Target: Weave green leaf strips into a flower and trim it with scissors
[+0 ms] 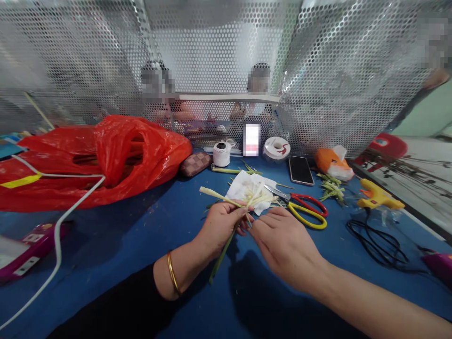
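Where the plant strips meet: left hand pinches them, thumb against fingers.
Right hand: curled just beside the left; whether it grips, I cannot tell.
Pale end: juts left beyond the left hand; green tail slants out beneath.

You are working in moderate, fairly even light. Your left hand and right hand leave soft, dark shadows on the blue table below them, and another shade lies beside the red bag, whose plastic carries glossy highlights. The perforated sheet glints in pale patches; the people behind it look hazy, their heads pixelated. The upright screen is blown out white and blocky. Toward the edges, your view stretches and softens.
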